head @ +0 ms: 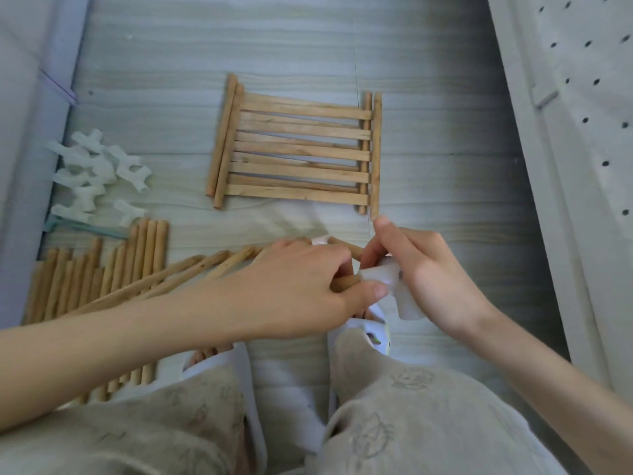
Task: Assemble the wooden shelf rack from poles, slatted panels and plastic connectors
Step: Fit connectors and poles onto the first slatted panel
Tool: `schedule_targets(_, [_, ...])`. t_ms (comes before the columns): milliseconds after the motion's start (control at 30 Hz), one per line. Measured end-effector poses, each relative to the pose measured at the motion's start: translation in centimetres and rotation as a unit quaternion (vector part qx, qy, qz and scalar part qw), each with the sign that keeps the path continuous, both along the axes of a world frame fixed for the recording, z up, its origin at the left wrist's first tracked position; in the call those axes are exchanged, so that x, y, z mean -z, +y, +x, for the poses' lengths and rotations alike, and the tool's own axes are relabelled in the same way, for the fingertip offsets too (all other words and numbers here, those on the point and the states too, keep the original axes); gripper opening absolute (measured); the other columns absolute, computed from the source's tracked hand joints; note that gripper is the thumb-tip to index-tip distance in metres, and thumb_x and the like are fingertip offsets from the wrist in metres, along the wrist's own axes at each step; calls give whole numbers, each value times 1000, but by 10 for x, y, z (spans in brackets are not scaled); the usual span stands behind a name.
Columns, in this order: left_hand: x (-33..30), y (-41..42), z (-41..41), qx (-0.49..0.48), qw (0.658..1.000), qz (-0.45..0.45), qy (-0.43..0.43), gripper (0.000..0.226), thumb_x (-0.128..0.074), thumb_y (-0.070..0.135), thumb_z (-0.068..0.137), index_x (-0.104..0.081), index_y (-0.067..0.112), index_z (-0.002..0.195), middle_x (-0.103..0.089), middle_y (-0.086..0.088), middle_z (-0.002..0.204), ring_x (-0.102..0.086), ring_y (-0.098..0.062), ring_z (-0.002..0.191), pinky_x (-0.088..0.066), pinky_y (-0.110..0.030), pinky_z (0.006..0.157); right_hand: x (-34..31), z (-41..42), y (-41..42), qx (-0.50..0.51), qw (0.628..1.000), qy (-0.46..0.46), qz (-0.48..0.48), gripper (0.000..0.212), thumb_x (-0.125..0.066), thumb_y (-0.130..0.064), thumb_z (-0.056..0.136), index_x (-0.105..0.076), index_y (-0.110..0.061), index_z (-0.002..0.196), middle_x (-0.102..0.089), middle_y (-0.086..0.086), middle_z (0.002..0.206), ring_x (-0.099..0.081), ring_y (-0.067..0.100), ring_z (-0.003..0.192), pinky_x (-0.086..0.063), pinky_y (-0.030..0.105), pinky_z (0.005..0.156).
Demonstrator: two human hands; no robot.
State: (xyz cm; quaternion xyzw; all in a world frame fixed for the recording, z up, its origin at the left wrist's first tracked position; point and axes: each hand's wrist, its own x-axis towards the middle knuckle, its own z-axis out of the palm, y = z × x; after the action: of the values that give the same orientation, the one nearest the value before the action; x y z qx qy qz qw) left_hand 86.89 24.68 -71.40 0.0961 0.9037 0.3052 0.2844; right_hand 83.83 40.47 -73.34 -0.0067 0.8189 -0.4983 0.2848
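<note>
Gripping a pole [346, 282] end, the left hand [301, 289] points it rightward at the connector [387, 275] pinched in the right hand [421, 269]; its socket faces left, nearly touching.

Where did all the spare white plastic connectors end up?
In the head view, the spare plastic connectors lie heaped on the floor at far left, just above the bundle of loose poles and left of the slatted panels.
</note>
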Motion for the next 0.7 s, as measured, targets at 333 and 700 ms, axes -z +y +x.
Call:
schedule_targets(333, [-2,-8,-1,21,999,35,3,54,-20,66,76,-43,22,57,-51,32,57,-47,2,65,-31,-16,56,-3,-12,-28,33,999,8,41,71,-22,-57,93,-59,-17,48,-64,-4,58,-57,9,64,-40,25,66])
schedule_targets(700, [12,-10,9,-81,989,61,-112,43,-48,68,73,-46,34,46,-42,18,43,-40,-1,56,-24,-25,59,6,9,-29,83,995,-49,7,65,-27,-48,97,-50,-18,43,-50,-10,44,-44,-1,42,-34,7,39])
